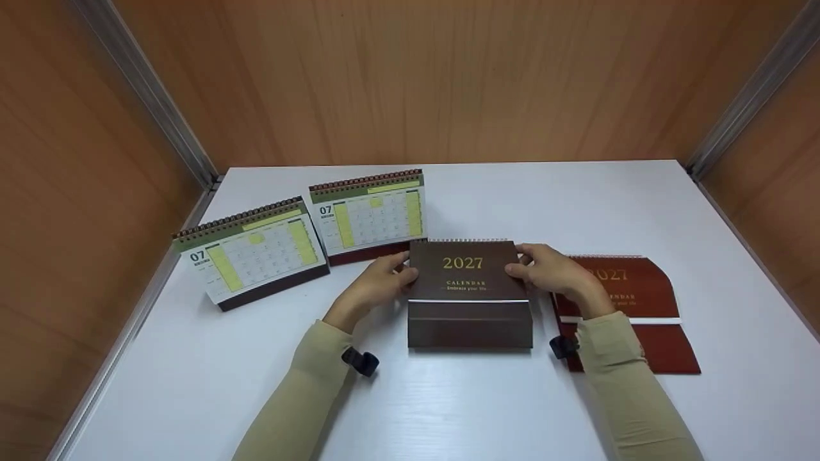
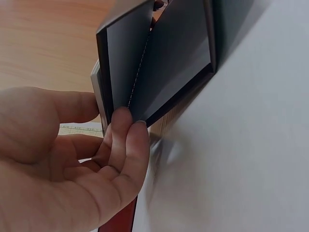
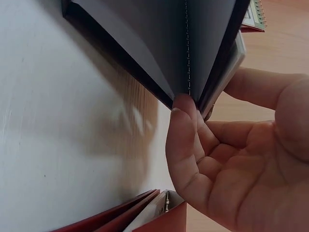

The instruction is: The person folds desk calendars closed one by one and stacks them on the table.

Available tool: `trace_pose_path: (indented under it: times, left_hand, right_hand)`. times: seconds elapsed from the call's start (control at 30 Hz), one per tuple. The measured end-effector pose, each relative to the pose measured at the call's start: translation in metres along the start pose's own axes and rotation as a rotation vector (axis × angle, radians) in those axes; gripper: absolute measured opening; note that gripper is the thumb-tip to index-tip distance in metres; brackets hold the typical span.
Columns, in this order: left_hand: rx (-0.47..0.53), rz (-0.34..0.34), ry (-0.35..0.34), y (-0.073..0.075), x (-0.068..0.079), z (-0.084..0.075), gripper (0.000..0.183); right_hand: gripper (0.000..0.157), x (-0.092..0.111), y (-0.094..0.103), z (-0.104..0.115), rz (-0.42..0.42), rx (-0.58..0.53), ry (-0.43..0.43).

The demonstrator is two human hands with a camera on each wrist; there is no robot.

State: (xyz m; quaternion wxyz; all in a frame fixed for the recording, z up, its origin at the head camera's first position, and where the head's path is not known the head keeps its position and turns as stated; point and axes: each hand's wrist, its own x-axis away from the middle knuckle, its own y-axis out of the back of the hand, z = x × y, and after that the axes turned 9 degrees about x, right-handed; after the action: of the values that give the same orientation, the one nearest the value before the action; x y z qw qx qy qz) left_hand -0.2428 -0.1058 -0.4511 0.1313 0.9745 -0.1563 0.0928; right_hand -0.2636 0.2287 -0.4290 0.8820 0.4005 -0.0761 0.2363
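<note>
A dark brown desk calendar with gold "2027" lettering stands tented in the middle of the white table, its cover facing the person. My left hand grips its left side edge near the top, thumb on the cover. On the opposite side my right hand pinches the upper right edge the same way. Both wrist views look into the open hollow of the calendar, with fingertips curled behind the cover at the folded spine. Under the right forearm lies a red 2027 calendar, partly hidden by the sleeve.
Two desk calendars stand at the left showing month 07 pages: one nearer the left edge, another behind it close to the brown calendar's back left corner. Wooden panels enclose the table at the back and sides.
</note>
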Motion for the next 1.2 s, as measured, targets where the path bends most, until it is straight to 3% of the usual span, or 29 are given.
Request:
trace_pose_path:
  times: [0.63,1.2]
  left_hand:
    - [0.054,0.043,0.022,0.0,-0.007,0.01,0.052]
    - [0.039,0.055,0.053,0.0,-0.007,0.011,0.05]
  right_hand:
    - [0.073,-0.002,-0.005,-0.003,-0.001,0.09,0.003]
    - [0.072,-0.003,-0.005,-0.003,0.029,0.08,0.01]
